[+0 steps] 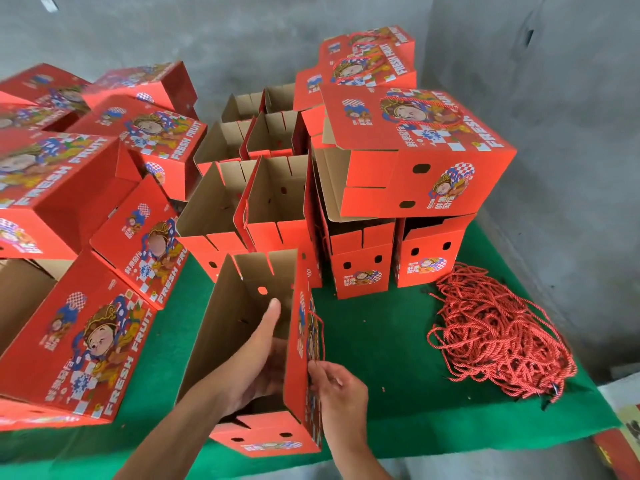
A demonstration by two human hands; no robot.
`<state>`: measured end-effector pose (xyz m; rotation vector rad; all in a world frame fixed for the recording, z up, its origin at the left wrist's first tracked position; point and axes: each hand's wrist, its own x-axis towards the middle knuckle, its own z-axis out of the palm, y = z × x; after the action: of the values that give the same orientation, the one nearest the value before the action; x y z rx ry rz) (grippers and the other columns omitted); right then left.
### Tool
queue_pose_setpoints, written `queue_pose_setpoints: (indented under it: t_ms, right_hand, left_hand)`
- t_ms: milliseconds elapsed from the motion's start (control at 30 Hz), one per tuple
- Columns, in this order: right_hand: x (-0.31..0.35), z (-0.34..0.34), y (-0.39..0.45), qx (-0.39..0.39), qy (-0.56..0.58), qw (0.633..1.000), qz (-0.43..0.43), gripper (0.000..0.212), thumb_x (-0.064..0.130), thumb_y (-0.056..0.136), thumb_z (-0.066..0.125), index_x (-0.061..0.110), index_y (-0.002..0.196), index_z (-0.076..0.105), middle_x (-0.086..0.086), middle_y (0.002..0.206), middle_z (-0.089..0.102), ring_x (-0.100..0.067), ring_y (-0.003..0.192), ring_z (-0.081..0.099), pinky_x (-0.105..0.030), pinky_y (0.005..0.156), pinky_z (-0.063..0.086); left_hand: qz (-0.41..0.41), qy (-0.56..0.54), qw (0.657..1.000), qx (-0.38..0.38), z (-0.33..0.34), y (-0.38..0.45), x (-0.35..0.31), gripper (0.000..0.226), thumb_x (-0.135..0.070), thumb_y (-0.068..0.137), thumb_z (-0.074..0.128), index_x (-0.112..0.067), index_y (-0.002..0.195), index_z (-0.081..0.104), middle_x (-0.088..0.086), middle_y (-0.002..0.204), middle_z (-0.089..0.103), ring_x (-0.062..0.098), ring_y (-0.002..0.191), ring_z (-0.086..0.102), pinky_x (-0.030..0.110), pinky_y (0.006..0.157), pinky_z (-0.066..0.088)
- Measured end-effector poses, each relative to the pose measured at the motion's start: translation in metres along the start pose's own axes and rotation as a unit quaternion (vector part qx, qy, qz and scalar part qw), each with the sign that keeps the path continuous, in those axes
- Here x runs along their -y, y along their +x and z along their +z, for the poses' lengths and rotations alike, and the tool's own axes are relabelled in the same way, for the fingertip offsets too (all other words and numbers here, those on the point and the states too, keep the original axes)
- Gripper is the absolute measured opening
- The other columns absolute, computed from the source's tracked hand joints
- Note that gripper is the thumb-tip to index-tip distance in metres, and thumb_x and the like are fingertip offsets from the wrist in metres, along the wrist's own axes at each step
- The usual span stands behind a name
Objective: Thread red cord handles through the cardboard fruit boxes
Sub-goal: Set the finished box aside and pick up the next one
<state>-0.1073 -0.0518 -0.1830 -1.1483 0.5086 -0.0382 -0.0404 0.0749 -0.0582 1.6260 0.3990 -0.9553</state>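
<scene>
An open red cardboard fruit box stands on its side near the front of the green table, brown inside facing up. My left hand reaches inside it, fingers straight against the inner face of the right wall. My right hand is outside that wall and pinches a red cord that loops along the printed face. A loose heap of red cords lies to the right on the table.
Several open boxes stand in rows behind. Closed printed boxes are piled on the left, and boxes with cord handles are stacked at the back right. Grey walls close the corner. The green table cover ends at the front edge.
</scene>
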Motion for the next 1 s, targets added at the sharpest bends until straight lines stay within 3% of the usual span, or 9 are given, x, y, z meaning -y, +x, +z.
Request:
queue_pose_setpoints:
  t_ms: [133,267,433,600,700,767,833,900,1000]
  right_hand:
    - [-0.006,0.004,-0.007,0.011,-0.026,0.999,-0.031,0.017,0.029,0.09,0.078,0.014,0.085,0.084,-0.009,0.089,0.075,-0.029,0.082,0.075,-0.038,0.071,0.062]
    - [-0.006,0.007,-0.006,0.009,-0.05,0.998,-0.041,0.018,0.028,0.09,0.078,0.015,0.079,0.083,-0.007,0.087,0.072,-0.025,0.079,0.072,-0.036,0.07,0.059]
    - [-0.005,0.013,-0.009,0.038,-0.02,0.999,-0.009,0.025,0.036,0.09,0.074,0.013,0.092,0.081,-0.005,0.089,0.077,-0.012,0.077,0.073,-0.02,0.062,0.055]
    - [-0.016,0.015,-0.023,0.106,-0.121,0.983,-0.088,0.042,0.055,0.101,0.056,0.026,0.128,0.07,0.009,0.127,0.07,-0.007,0.121,0.064,-0.017,0.097,0.05]
    - [-0.016,0.009,-0.024,0.138,-0.191,0.962,-0.141,0.054,0.054,0.098,0.045,0.028,0.143,0.058,0.017,0.145,0.058,-0.004,0.137,0.052,-0.021,0.112,0.041]
    - [-0.014,0.006,-0.023,0.155,-0.209,0.953,-0.154,0.056,0.049,0.097,0.045,0.027,0.148,0.053,0.016,0.15,0.054,-0.006,0.141,0.048,-0.026,0.115,0.039]
    - [-0.015,0.004,-0.023,0.188,-0.227,0.944,-0.151,0.063,0.043,0.093,0.053,0.029,0.153,0.044,0.016,0.156,0.047,-0.005,0.145,0.043,-0.029,0.118,0.038]
    - [-0.018,0.003,-0.025,0.207,-0.268,0.929,-0.151,0.084,0.049,0.088,0.069,0.03,0.16,0.029,0.017,0.163,0.036,-0.001,0.149,0.035,-0.028,0.121,0.034]
    - [-0.021,-0.001,-0.028,0.203,-0.317,0.906,-0.193,0.11,0.069,0.08,0.076,0.034,0.162,0.013,0.029,0.166,0.019,0.009,0.15,0.023,-0.014,0.119,0.027]
  left_hand:
    - [0.012,0.115,0.993,-0.012,0.005,-0.008,0.0,0.048,-0.046,0.103,0.052,-0.009,0.132,0.06,0.012,0.116,0.074,0.028,0.109,0.072,0.048,0.099,0.056]
    - [-0.002,0.159,0.986,-0.06,0.017,-0.002,0.0,0.036,-0.017,0.107,0.048,0.0,0.137,0.053,0.024,0.131,0.062,0.039,0.121,0.061,0.051,0.106,0.049]
    - [-0.03,0.083,0.996,-0.009,0.021,-0.01,-0.003,0.011,-0.009,0.106,0.048,-0.005,0.106,0.058,0.022,0.103,0.067,0.022,0.07,0.074,0.03,0.055,0.061]
    - [0.002,0.16,0.987,-0.018,0.005,-0.004,-0.003,0.02,-0.007,0.104,0.052,0.003,0.117,0.062,0.022,0.114,0.07,0.033,0.102,0.071,0.037,0.085,0.06]
    - [0.014,0.177,0.984,-0.022,0.0,-0.006,-0.005,0.012,0.0,0.102,0.05,0.005,0.102,0.061,0.01,0.073,0.068,0.01,0.055,0.066,0.015,0.047,0.049]
    - [0.023,0.194,0.979,-0.055,-0.002,-0.007,-0.006,0.011,-0.001,0.102,0.049,0.005,0.098,0.057,0.005,0.06,0.061,0.003,0.037,0.053,0.013,0.038,0.04]
    - [0.044,0.256,0.962,-0.08,-0.005,-0.004,-0.005,0.015,-0.007,0.103,0.049,0.005,0.104,0.059,0.011,0.076,0.066,0.008,0.048,0.06,0.021,0.047,0.049]
    - [0.079,0.323,0.936,-0.112,-0.008,0.0,-0.003,0.028,-0.016,0.106,0.045,0.0,0.118,0.064,0.015,0.11,0.07,0.023,0.091,0.07,0.036,0.083,0.058]
    - [0.113,0.311,0.937,-0.113,-0.006,-0.008,-0.004,0.048,-0.044,0.11,0.026,-0.024,0.145,0.052,-0.002,0.147,0.053,0.017,0.137,0.047,0.033,0.118,0.032]
